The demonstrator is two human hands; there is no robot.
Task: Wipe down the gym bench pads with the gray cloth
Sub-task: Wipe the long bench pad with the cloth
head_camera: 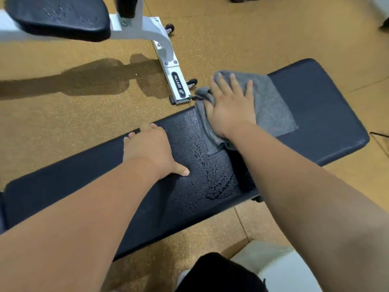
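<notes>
A long black bench pad runs from lower left toward the middle, with wet droplets near its right end. A second, shorter black pad continues to the right. The gray cloth lies over the gap between the two pads, partly bunched at its left edge. My right hand presses flat on the cloth with fingers spread. My left hand rests on the long pad, its fingers curled over the far edge and the thumb lying on top.
Another bench with a white frame, small wheels and a wet black pad stands at the upper left. The floor is tan rubber. A white object and my dark-clothed knee sit at the bottom.
</notes>
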